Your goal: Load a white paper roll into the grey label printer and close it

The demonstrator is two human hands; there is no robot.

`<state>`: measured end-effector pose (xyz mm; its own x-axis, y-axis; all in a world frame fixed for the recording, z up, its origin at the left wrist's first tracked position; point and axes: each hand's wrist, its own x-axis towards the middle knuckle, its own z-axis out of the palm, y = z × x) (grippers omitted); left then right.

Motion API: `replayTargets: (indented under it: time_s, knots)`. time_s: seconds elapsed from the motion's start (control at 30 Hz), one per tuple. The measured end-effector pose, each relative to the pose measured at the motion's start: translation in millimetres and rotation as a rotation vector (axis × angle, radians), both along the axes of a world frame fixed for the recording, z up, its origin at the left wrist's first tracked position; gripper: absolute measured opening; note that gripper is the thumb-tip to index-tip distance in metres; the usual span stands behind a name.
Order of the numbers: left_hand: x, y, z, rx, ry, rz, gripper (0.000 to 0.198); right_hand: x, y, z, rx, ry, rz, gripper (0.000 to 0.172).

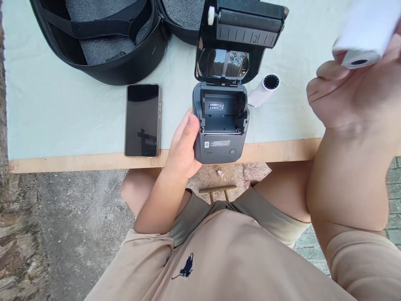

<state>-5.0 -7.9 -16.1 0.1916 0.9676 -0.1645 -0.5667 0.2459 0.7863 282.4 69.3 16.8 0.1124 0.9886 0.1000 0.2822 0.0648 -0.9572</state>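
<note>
Closest to the lens, a beige shirt (219,259) with a small dark emblem is being worn over olive shorts, and rough concrete and brick paving are being shown beneath the bare knees. Beyond them, a pale green tabletop (62,113) with a raw wooden front edge is being lit by daylight. At that edge, a dark grey label printer (221,133) is being gripped by the left hand (183,146), the thumb being pressed to its left side and the other fingers being hidden behind it; its lid is standing swung up and back, the paper bay being exposed. At upper right, a white paper roll (365,33) is being clasped by the right hand (351,96), its fingers (328,71) being curled around the roll, which is being cut off by the frame. A second roll (265,88) is lying just beside the printer's right side, a dark phone (143,120) is lying to its left, and an open black case (103,42) is being cropped at the top. Print inside the bay is too small to be read.
</note>
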Motion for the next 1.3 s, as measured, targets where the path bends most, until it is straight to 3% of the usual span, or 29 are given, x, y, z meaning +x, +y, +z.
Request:
replayTargets:
  time_s: [0.07,0.13,0.27,0.37,0.5,0.63,0.7,0.77,0.87,0.93,1.1,1.3]
  knots:
    - [1,0,2.5,0.005,-0.006,0.000,0.040,3,7,-8.9,-0.093,0.114,-0.059,0.033]
    - [2,1,4.4,0.004,-0.012,-0.001,0.040,-5,5,-10.0,-0.087,0.152,-0.081,0.024]
    - [2,1,7.0,-0.007,-0.006,-0.002,0.042,-28,-10,0.5,0.145,0.023,-0.019,0.025]
    - [2,1,9.1,-0.021,-0.005,-0.007,0.040,-33,-17,7.2,0.245,-0.196,-0.033,0.029]
    - [2,0,12.1,-0.028,-0.033,-0.011,0.038,-31,-17,5.9,0.094,-0.597,-0.115,0.038]
    - [4,0,13.8,-0.045,-0.003,-0.012,0.041,-31,-15,1.7,-0.129,-0.734,-0.178,0.050]
    - [4,0,14.1,-0.055,0.020,-0.004,0.041,-33,-19,3.6,-0.099,-0.744,-0.132,0.063]
    - [3,-1,14.0,-0.059,0.027,-0.003,0.041,-36,-26,9.1,0.053,-0.746,-0.080,0.068]
    - [1,-1,13.6,-0.056,0.025,-0.008,0.041,-44,-38,19.2,0.351,-0.756,-0.099,0.051]
    - [1,-1,12.9,-0.055,0.030,-0.017,0.042,-53,-44,22.5,0.431,-0.779,-0.069,0.041]
    - [2,0,10.2,-0.038,0.089,0.019,0.051,-75,-44,9.5,0.413,-0.899,0.136,0.044]
    - [3,0,8.1,-0.045,0.109,0.021,0.056,-81,-36,-6.5,0.271,-0.841,0.146,0.045]
